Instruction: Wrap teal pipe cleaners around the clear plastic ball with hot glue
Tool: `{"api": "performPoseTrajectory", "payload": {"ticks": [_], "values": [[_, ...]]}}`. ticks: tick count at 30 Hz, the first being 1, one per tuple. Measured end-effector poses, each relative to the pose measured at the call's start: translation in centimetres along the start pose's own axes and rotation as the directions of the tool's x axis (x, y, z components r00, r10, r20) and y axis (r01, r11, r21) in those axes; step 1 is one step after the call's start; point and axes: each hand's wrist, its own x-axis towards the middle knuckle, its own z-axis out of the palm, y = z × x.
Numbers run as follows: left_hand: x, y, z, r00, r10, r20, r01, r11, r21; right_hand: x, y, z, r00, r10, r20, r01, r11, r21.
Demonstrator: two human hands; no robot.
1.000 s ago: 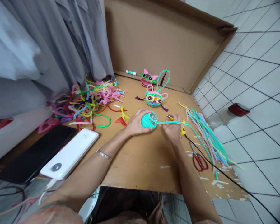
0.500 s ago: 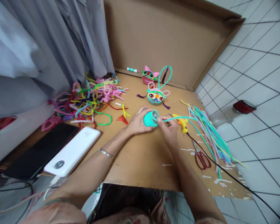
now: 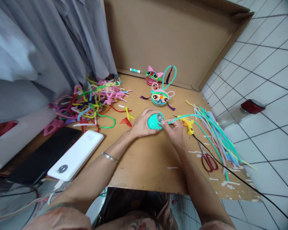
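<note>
Both of my hands are meeting over a flat brown table (image 3: 148, 166). My left hand (image 3: 142, 124) is curling around a rounded form wrapped in fuzzy turquoise (image 3: 153, 122), its clear, bare end facing right. My right hand (image 3: 174, 129) is pinching a long turquoise fuzzy strand (image 3: 186, 117) between thumb and fingers, close by that bare end. The strand is running rightward, passing across a yellow glue gun (image 3: 188, 124) that is lying just beside my right hand. Farther right, a bundle of straight pastel pipe cleaners (image 3: 216, 135) is lying near red-handled metal scissors (image 3: 209, 162). Beyond my hands, a turquoise-and-pink animal-face ornament (image 3: 160, 98) is sitting before a red, pink-eared one (image 3: 152, 77). Leftward, a tangled multicoloured heap of pipe cleaners (image 3: 96, 102) is resting near a grey curtain (image 3: 86, 41).
</note>
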Motion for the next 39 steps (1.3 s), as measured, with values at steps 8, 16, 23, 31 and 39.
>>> {"api": "performPoseTrajectory", "payload": {"ticks": [8, 16, 23, 31, 39], "values": [[0.0, -0.2, 0.1, 1.000, 0.021, -0.001, -0.021, 1.000, 0.010, 0.0, 0.5, 0.0, 0.999, 0.026, 0.048, -0.025, 1.000, -0.012], [-0.1, -0.3, -0.2, 0.999, 0.042, 0.024, -0.042, 0.999, 0.003, 0.0, 0.5, 0.2, 0.999, 0.026, 0.039, -0.026, 1.000, 0.012], [0.0, -0.4, -0.5, 0.997, 0.000, 0.079, 0.000, 1.000, 0.002, 0.0, 0.3, 0.1, 0.996, 0.071, 0.053, -0.070, 0.997, -0.009], [-0.1, -0.2, -0.8, 0.997, 0.009, 0.079, -0.001, 0.995, -0.104, 0.0, 0.7, 0.0, 0.997, 0.043, 0.069, -0.039, 0.997, -0.066], [0.0, -0.7, 0.3, 0.998, -0.059, -0.032, 0.055, 0.991, -0.121, -0.1, 0.5, 0.1, 0.996, 0.026, 0.081, -0.019, 0.996, -0.084]]}}
